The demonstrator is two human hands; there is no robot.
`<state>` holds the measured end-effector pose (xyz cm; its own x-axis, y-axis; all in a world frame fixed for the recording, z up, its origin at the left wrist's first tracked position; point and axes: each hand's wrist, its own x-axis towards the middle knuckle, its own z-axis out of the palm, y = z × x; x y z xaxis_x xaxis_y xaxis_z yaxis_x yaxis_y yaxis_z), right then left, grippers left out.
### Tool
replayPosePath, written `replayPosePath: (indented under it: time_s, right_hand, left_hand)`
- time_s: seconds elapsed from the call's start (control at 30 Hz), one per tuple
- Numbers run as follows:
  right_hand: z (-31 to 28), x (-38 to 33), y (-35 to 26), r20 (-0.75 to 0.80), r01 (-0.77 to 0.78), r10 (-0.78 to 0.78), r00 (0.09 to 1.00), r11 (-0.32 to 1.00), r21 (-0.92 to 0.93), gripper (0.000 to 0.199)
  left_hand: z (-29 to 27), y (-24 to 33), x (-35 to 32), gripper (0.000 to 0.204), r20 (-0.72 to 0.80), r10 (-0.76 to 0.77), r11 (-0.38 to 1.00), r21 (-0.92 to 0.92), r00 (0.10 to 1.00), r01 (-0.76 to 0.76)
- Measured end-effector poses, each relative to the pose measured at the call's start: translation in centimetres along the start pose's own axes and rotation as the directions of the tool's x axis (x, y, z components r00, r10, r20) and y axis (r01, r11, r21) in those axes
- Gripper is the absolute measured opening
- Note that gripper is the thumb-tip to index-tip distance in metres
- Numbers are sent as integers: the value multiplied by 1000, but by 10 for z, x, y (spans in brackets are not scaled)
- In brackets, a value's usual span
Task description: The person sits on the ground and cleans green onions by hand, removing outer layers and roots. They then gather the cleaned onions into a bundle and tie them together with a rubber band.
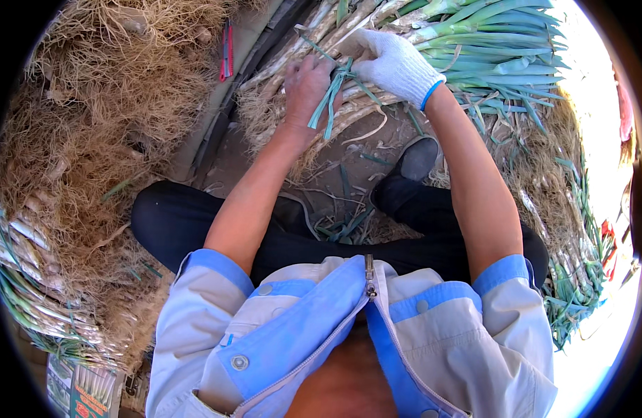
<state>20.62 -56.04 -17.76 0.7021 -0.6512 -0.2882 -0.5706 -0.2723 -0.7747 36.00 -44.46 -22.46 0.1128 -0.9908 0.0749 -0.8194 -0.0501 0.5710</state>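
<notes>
A bundle of long green onions [467, 31] lies in front of me, leaves to the right and pale rooted ends to the left. A thin green tie [338, 76] is knotted around its stalks, with loose ends hanging toward me. At the knot's left side, my bare left hand [310, 87] is closed, its curled fingers on the tie. My right hand [394, 66], in a white knit glove with a blue cuff, bends over the stalks just right of the knot. Its thumb and fingers are closed on the bundle; the fingertips are partly hidden.
Dry, root-covered onion bundles [119, 104] are heaped at my left. A red cutter knife [227, 52] lies beside the heap. More bundles [565, 230] line my right. Leaf scraps [345, 226] litter the ground between my crossed legs. A printed package [84, 390] sits at lower left.
</notes>
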Motion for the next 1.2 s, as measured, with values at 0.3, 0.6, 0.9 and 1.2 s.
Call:
replayPosePath:
  time_s: [0.3, 0.6, 0.9, 1.2]
  right_hand:
    - [-2, 9, -3, 105, 174, -150, 983, 943, -284, 22]
    - [-13, 12, -7, 157, 201, -158, 975, 928, -314, 23]
    - [-12, 15, -6, 171, 268, -229, 958, 929, -254, 23]
    - [-5, 28, -11, 94, 201, -179, 979, 799, -567, 18]
  left_hand:
    - [-13, 1, -5, 32, -13, -88, 996, -19, 996, 88]
    - [-43, 24, 19, 55, 325, -252, 934, -165, 911, 317]
    - [-51, 4, 42, 44, 530, -344, 715, -387, 775, 582]
    - [-30, 32, -14, 22, 398, -32, 977, -183, 917, 113]
